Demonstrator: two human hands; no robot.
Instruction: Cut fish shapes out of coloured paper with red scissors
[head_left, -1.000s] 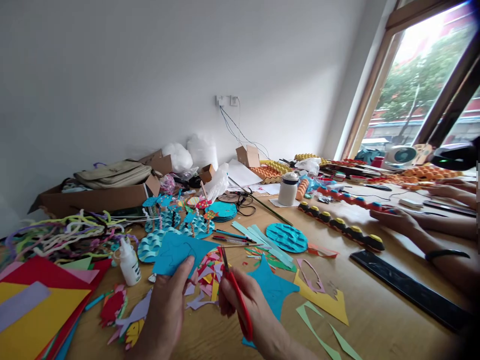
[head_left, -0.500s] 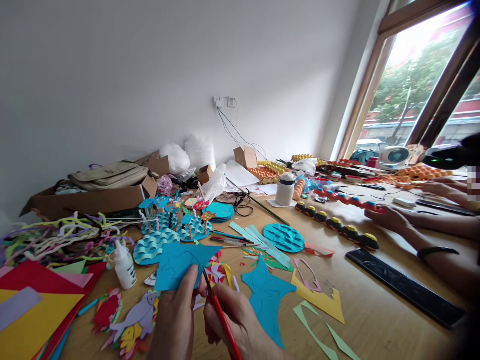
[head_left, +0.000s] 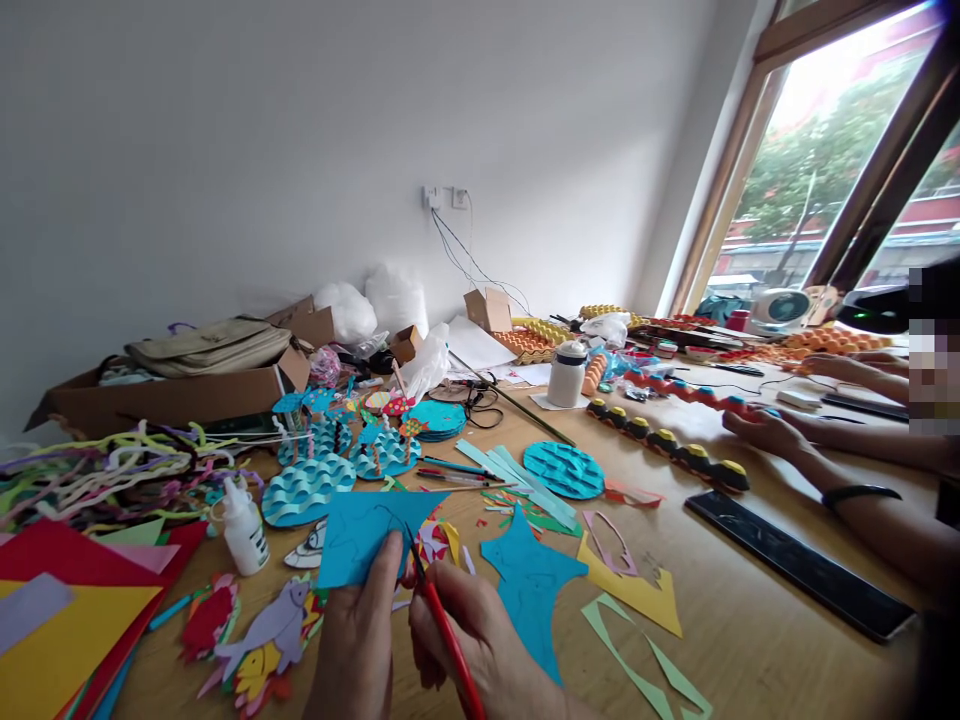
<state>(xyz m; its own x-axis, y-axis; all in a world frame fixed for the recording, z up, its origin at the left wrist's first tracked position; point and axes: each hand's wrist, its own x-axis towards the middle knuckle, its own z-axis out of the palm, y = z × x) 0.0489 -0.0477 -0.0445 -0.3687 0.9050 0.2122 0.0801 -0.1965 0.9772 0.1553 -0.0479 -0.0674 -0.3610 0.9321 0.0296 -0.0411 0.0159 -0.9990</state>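
Head view: two hands above one wooden counter [head_left: 720,620]. The left hand [head_left: 356,640] pinches one flat blue sheet [head_left: 356,540] marked with curved drawn lines, in front of the person; the right hand [head_left: 472,635] grips one pair of red-handled scissors [head_left: 448,635]. The metal blades, pointing up beside the sheet one second earlier, now lie at its right edge, near the left thumb. Right of the right hand: one pointed blue offcut [head_left: 529,580]; farther off, one ridged disc [head_left: 562,470]. Left of the left hand: one upright plastic bottle [head_left: 244,535].
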